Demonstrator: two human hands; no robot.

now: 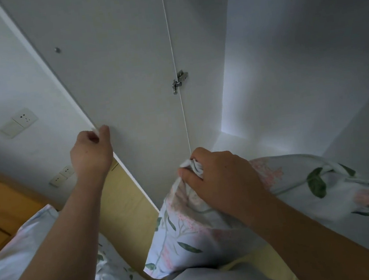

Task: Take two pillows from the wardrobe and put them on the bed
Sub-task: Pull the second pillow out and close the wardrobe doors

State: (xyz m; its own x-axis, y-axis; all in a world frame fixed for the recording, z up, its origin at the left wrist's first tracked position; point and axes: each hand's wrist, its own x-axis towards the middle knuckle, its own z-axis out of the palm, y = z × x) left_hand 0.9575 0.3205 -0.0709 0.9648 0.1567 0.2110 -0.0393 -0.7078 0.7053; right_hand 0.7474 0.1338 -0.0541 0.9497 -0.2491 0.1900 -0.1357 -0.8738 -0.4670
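Head view: left hand (90,150) fingers pinch the wardrobe door (112,79) edge; right hand (220,177) fingers clutch a floral pillow (190,236).

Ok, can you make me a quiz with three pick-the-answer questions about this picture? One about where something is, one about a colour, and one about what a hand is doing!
1. Where is the left hand?
A. on the edge of the wardrobe door
B. on the wall socket
C. on the hinge

2. What colour are the leaves on the pillow?
A. blue
B. green
C. red

3. What is the right hand doing?
A. hanging open
B. pointing
C. gripping the pillow's cloth

Answers:
1 A: the left hand curls over the wardrobe door edge.
2 B: the pillow has green leaves and pink flowers.
3 C: the right hand has its fingers bunching a white corner.
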